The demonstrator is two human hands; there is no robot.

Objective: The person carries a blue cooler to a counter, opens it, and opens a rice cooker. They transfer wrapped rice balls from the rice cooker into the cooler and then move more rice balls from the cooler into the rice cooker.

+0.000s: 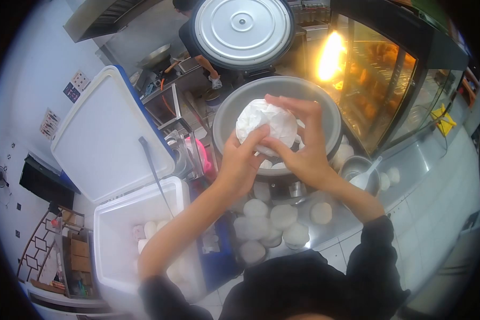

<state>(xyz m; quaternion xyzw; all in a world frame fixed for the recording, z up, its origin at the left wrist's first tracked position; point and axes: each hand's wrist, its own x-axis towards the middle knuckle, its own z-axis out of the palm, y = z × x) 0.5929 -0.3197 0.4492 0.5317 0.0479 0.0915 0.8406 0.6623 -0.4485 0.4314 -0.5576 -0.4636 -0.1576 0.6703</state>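
Both hands hold one round white wrapped bundle over a large grey round pot. My left hand grips its lower left side, thumb on the front. My right hand has its thumb at the bottom and its fingers curled over the top right edge. What the white wrapping contains is hidden. Inside the pot, partly behind my hands, lie several white round pieces. The pot's silver lid stands raised behind it.
An open white cooler with white pieces inside stands at the left. Round pale discs lie on the metal counter. A lit glass oven and a metal bowl with a spoon are at the right. Another person works behind.
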